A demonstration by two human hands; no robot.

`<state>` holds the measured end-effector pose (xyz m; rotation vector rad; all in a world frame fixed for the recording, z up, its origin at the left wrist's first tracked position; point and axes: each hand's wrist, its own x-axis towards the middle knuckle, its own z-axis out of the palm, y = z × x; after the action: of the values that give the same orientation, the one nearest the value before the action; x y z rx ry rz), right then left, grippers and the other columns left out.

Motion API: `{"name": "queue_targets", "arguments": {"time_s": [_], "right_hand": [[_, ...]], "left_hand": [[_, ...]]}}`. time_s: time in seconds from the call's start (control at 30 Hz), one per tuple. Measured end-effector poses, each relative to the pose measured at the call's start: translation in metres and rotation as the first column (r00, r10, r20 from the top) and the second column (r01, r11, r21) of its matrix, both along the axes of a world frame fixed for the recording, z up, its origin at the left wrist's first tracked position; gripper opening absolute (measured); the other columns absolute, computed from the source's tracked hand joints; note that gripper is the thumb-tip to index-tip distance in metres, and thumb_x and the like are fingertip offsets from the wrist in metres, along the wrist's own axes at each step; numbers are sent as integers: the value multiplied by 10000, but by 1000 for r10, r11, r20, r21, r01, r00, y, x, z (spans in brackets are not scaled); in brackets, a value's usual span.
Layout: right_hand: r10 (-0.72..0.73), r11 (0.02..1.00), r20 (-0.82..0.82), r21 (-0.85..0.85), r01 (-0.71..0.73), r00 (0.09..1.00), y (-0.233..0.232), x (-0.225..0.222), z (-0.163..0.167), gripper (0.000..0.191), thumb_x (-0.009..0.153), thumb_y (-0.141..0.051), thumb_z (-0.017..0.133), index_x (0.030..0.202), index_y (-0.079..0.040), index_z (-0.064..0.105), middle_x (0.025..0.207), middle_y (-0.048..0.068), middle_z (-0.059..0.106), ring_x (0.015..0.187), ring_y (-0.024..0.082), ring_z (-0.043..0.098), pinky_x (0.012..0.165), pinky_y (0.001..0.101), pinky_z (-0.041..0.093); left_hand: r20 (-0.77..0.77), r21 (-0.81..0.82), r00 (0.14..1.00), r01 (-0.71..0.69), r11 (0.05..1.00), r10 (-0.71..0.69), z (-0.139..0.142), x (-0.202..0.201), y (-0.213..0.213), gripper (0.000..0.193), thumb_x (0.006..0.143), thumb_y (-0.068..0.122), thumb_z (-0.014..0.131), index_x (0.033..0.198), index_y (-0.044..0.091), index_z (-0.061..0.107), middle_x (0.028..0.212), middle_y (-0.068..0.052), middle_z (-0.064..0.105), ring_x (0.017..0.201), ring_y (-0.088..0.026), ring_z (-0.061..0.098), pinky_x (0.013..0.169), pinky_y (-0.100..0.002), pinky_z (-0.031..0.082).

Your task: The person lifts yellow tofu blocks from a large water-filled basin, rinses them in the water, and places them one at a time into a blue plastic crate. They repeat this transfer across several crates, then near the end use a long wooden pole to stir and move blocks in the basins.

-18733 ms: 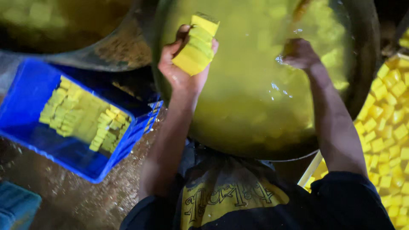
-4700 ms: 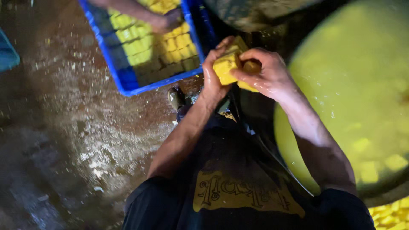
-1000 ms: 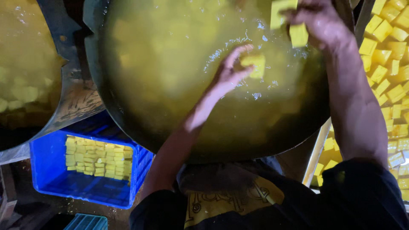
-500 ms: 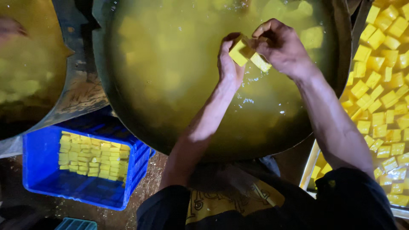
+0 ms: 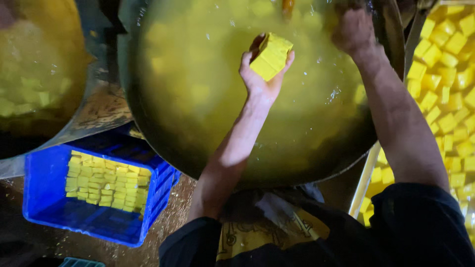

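- Since half a second earlier, my two hands had parted: they had been together over a couple of yellow blocks at the middle of the vat, and now my left hand (image 5: 262,74) held a stack alone while my right hand (image 5: 352,30) had gone to the far right rim.
- The big round vat (image 5: 148,128) of cloudy yellow liquid filled most of my view, with pale blocks dimly showing under the surface.
- A second vat (image 5: 34,74) of the same liquid sat to the left, also with blocks in it.
- The blue crate (image 5: 39,198) stood on the wet floor below and left of the vat, about half its floor covered by neat rows of yellow blocks (image 5: 106,184); much room was left.
- A tray of loose yellow cubes (image 5: 452,84) lay along the right side.
- The stack of yellow blocks (image 5: 270,56) sat clamped in my left grip, fingers curled round it, lifted clear above the liquid.
- My right grip lay knuckles-up at the liquid's edge; I could not tell whether it was closed on anything.
- I judged the job well under way but far from finished, with many blocks left soaking.
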<state>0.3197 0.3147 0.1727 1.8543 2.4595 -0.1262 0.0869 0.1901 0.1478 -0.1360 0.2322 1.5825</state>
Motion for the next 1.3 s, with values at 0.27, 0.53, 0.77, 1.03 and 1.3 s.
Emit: {"name": "queue_targets", "arguments": {"time_s": [0.27, 0.53, 0.77, 1.03, 1.3], "right_hand": [[218, 974, -556, 178, -141, 802, 5, 8, 24, 159, 900, -129, 661, 1041, -57, 681, 899, 178, 698, 818, 358, 699, 769, 438, 577], [67, 982, 117, 168, -86, 991, 13, -51, 16, 338, 745, -338, 826, 946, -78, 744, 847, 177, 713, 757, 342, 691, 610, 466, 552], [447, 885, 252, 12, -465, 858, 44, -25, 5, 155, 853, -216, 737, 932, -83, 721, 969, 140, 698, 864, 320, 712, 689, 384, 571], [172, 812, -668, -320, -489, 724, 34, 22, 4, 338, 894, -202, 643, 1194, -46, 650, 1069, 124, 700, 918, 251, 682, 786, 359, 546], [-506, 652, -699, -694, -306, 505, -34, -55, 46, 433, 915, -121, 634, 1330, 2, 621, 1066, 114, 678, 790, 204, 653, 685, 358, 547]], "left_hand": [[-5, -50, 997, -80, 996, 80, -1, -43, 1, 452, 879, 277, 465, 1203, 35, 668, 1215, -148, 673, 1172, -347, 617, 1064, -533, 488], [-10, 100, 998, -53, 994, 54, 25, -61, -10, 371, 939, 253, 518, 1212, 43, 655, 1228, -115, 655, 1134, -322, 611, 969, -534, 498], [-148, 277, 971, -139, 951, 185, 78, -135, -53, 391, 934, 271, 538, 1249, 74, 661, 1252, -115, 656, 1162, -315, 605, 975, -506, 492], [-161, 300, 907, -331, 895, 389, 112, -244, -156, 414, 933, 316, 595, 1294, 131, 679, 1293, -47, 657, 1206, -236, 595, 963, -404, 433], [-183, 187, 840, -481, 856, 512, 104, -295, -239, 408, 903, 327, 642, 1269, 154, 693, 1319, -34, 650, 1245, -243, 591, 1014, -426, 437]]}}
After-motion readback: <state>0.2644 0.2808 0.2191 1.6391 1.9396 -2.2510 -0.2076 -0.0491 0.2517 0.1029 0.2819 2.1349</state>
